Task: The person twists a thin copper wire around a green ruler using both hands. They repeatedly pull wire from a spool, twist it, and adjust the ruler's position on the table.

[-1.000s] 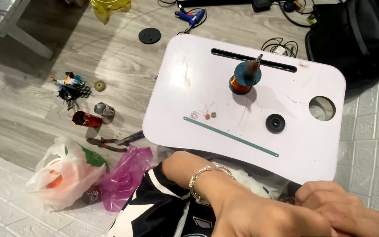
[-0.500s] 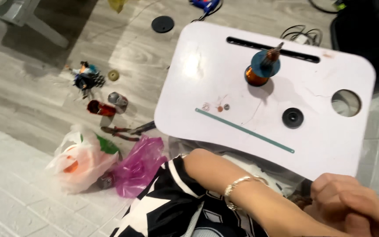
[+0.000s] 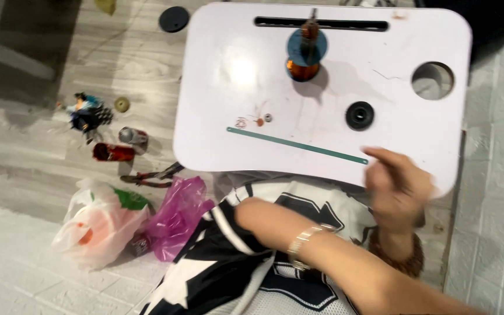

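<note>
— Two hands show near the white tabletop (image 3: 217, 146), and we read only one of them clearly. Our right hand (image 3: 398, 186) hangs over the tabletop's near right edge, blurred, fingers curled loosely; we cannot tell whether its grip is apart or closed on anything. Our left hand is hidden; only the forearm with the bracelet (image 3: 301, 245) crosses below the tabletop.

— Which thing lies closest to that right hand?

— We would say the thin green strip (image 3: 298, 146), lying flat on the tabletop, its right end just beside the fingers. The small black round cap (image 3: 360, 115) sits a little farther in, and the spool of copper wire with a blue disc (image 3: 304, 55) stands upright towards the tabletop's far side.

— What could go wrong?

— We judge that a hasty sweep could push the strip off the near edge into our lap. The tiny beads (image 3: 258, 121) left of the strip's middle could scatter and roll to the floor, among the plastic bags (image 3: 141, 219) left of the tabletop.
</note>
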